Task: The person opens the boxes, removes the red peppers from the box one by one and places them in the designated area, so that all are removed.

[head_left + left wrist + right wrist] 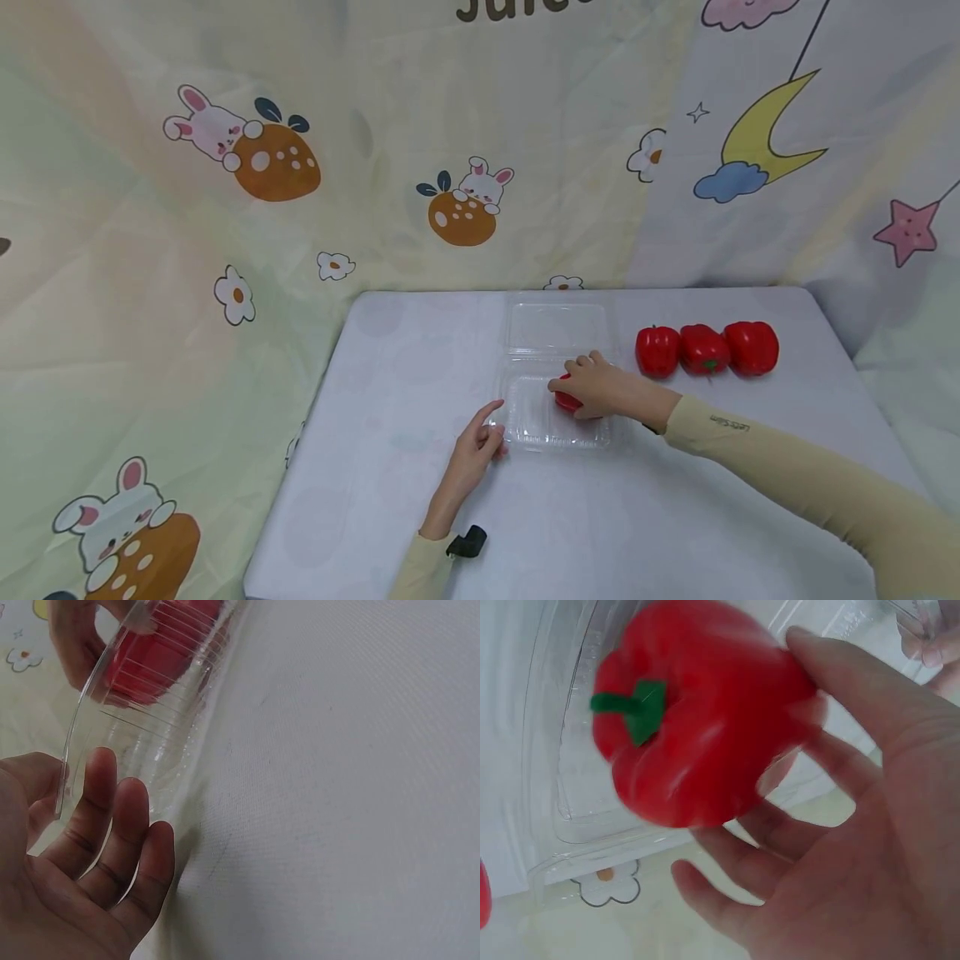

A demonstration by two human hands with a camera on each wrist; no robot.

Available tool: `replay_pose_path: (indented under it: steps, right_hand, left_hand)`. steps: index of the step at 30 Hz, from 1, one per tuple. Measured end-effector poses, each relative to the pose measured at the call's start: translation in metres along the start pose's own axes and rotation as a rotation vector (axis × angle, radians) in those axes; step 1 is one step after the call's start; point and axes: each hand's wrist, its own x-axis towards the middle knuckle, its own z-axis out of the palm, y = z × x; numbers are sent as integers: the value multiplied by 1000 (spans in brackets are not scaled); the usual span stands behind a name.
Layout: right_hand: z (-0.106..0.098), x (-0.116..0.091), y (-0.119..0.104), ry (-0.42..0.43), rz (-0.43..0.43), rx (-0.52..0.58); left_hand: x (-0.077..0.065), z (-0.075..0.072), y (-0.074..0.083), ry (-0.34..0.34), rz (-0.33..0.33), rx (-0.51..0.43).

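Observation:
A clear hinged plastic container [525, 429] lies unfolded on the table, its lid [558, 327] toward the back. My right hand [600, 387] holds a red bell pepper [705, 720] over the right part of the container's near half. In the right wrist view the thumb and fingers lie about the pepper, and its green stem [641, 709] points away from the palm. At the container's left edge is my left hand [82, 870], pinching the rim; its other fingers are loosely bent outside the wall. The pepper's underside is hidden in the head view.
Three more red bell peppers [705, 348] stand in a row to the right of the lid, close together. A white cloth covers the table [397, 358]. Behind and beside it hangs a printed curtain [360, 150] with rabbits, flowers and a moon.

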Motion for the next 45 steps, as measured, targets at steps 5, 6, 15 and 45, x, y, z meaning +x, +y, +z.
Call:
replay_pose_path:
  steps: [5,6,15,45]
  right_hand:
    - [-5,-4,7,-10,-18,113]
    - [-6,-5,9,-10,-14,157]
    - [-11,-31,35,50,5,615]
    - [28,-228,194,371,551,604]
  left_hand:
    - [3,1,-10,8,17,-8]
    - [3,1,-11,10,15,-13]
    - [-2,-2,-11,6,12,1]
    - [-9,-1,-8,13,12,-6]
